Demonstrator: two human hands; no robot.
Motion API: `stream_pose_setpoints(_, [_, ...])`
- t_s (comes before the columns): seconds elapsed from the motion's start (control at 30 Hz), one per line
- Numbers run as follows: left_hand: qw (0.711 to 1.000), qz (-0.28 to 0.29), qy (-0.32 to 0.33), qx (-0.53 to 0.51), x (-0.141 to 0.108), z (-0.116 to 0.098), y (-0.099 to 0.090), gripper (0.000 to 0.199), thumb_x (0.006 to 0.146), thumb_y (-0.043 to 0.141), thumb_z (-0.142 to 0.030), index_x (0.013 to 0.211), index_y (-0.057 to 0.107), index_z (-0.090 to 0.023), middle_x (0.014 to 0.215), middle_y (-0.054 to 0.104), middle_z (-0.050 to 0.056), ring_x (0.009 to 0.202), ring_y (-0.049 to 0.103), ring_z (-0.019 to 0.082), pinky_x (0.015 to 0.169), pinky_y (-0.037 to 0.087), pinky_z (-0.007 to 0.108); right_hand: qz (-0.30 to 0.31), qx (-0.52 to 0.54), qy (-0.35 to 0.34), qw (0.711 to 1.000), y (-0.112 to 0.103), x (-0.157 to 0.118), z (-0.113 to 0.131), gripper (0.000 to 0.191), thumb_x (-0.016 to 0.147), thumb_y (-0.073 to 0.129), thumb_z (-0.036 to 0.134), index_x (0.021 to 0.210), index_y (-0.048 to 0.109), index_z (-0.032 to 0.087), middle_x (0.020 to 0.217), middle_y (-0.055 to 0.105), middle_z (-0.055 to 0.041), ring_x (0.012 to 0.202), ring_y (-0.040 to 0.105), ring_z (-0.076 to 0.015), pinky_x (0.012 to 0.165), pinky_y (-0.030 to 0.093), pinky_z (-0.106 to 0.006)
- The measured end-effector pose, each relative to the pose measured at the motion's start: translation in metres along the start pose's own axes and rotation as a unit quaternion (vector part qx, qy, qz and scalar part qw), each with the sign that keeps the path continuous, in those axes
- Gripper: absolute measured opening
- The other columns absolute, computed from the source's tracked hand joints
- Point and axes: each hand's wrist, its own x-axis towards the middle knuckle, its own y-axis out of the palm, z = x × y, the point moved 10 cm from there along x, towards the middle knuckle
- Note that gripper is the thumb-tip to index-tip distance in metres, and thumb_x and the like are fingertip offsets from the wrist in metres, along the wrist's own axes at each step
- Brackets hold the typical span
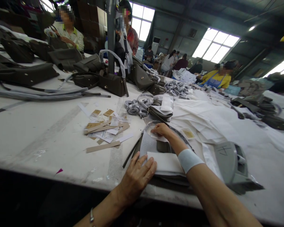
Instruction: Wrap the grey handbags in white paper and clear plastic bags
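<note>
A dark olive-grey handbag (164, 146) lies at the table's front edge, partly covered by grey-white sheeting and a folded white pad (165, 162). My left hand (139, 171) rests on its near left part, fingers stretched out over the sheeting and the pad's edge. At the bag's far side, inside the curve of its wrapped handle (177, 134), my right hand (161, 130) has its fingers curled together over a pale piece. Whatever is between those fingertips is too small to make out. Just right of the handle sits a small clear dish (188, 133) with something yellowish in it.
A grey-green tape dispenser (232, 164) stands to the right. Cardboard strips and tags (106, 127) lie in a loose pile at left. Beyond are coiled wrapped straps (136, 106), white sheets (203, 118) and several dark handbags (113, 84). Other people work across the table.
</note>
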Motion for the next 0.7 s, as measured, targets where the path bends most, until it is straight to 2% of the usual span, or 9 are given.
stream_pose_setpoints(0.1, [0.999,0.03,0.01,0.005,0.006,-0.001,-0.001,0.034,0.098,0.039,-0.013,0.123,0.061,-0.014,0.121,0.067,0.01,0.115,0.059,0.024,0.111,0.038,0.049,-0.022,0.08,0.011,0.997,-0.005,-0.014,0.01,0.03,0.071,0.073,0.035,0.065,0.047,0.021,0.048,0.049,0.0069,0.044,0.05,-0.0099,0.043,0.039,-0.02])
stream_pose_setpoints(0.17, [0.999,0.038,0.013,0.006,0.01,-0.002,-0.003,0.033,0.098,0.04,-0.013,0.123,0.061,-0.014,0.121,0.067,0.009,0.114,0.06,0.024,0.11,0.04,0.048,-0.015,0.129,0.002,0.992,-0.003,-0.022,0.023,0.028,0.073,0.071,0.034,0.069,0.046,0.021,0.053,0.052,0.0059,0.049,0.056,-0.0109,0.046,0.042,-0.02])
stream_pose_setpoints(0.27, [0.999,0.03,0.007,0.008,0.013,-0.003,-0.005,0.033,0.097,0.04,-0.013,0.122,0.062,-0.013,0.12,0.068,0.009,0.112,0.06,0.024,0.108,0.041,0.048,-0.001,0.183,-0.024,0.983,-0.001,-0.032,0.043,0.032,0.069,0.074,0.034,0.069,0.045,0.02,0.055,0.053,0.0053,0.054,0.062,-0.0133,0.049,0.042,-0.02])
stream_pose_setpoints(0.37, [0.999,0.03,0.004,0.008,0.013,-0.006,-0.002,0.033,0.097,0.039,-0.012,0.122,0.061,-0.014,0.12,0.068,0.01,0.113,0.061,0.024,0.108,0.042,0.049,-0.002,0.216,-0.051,0.975,-0.003,-0.043,0.057,0.037,0.064,0.077,0.038,0.067,0.045,0.02,0.056,0.055,0.0045,0.055,0.061,-0.0135,0.05,0.041,-0.021])
stream_pose_setpoints(0.47, [0.999,0.031,0.008,0.008,0.013,-0.007,0.001,0.032,0.097,0.04,-0.011,0.122,0.06,-0.013,0.119,0.067,0.012,0.12,0.057,0.026,0.108,0.042,0.05,-0.004,0.23,-0.076,0.97,-0.006,-0.058,0.067,0.036,0.059,0.078,0.038,0.067,0.049,0.019,0.061,0.06,0.0032,0.056,0.057,-0.0115,0.055,0.042,-0.024])
stream_pose_setpoints(0.53, [0.999,0.033,0.016,0.006,0.014,-0.008,0.001,0.032,0.096,0.041,-0.01,0.122,0.059,-0.011,0.119,0.067,0.013,0.124,0.055,0.027,0.108,0.044,0.047,-0.007,0.217,-0.091,0.972,-0.008,-0.07,0.073,0.032,0.055,0.079,0.032,0.072,0.057,0.018,0.067,0.062,0.0029,0.06,0.056,-0.0112,0.06,0.044,-0.025])
stream_pose_setpoints(0.6, [0.999,0.035,0.025,-0.002,0.015,-0.008,0.001,0.032,0.096,0.041,-0.009,0.122,0.06,-0.01,0.119,0.067,0.012,0.122,0.057,0.025,0.107,0.046,0.043,-0.006,0.196,-0.09,0.976,-0.008,-0.082,0.073,0.035,0.054,0.078,0.026,0.085,0.064,0.017,0.072,0.064,0.0031,0.064,0.057,-0.0118,0.064,0.045,-0.026])
stream_pose_setpoints(0.7, [0.999,0.039,0.034,-0.016,0.014,-0.007,0.003,0.032,0.096,0.041,-0.009,0.123,0.059,-0.01,0.117,0.069,0.012,0.117,0.061,0.023,0.105,0.048,0.041,-0.003,0.184,-0.055,0.981,-0.001,-0.098,0.061,0.044,0.06,0.076,0.024,0.103,0.068,0.017,0.072,0.066,0.0023,0.061,0.057,-0.0126,0.063,0.046,-0.027])
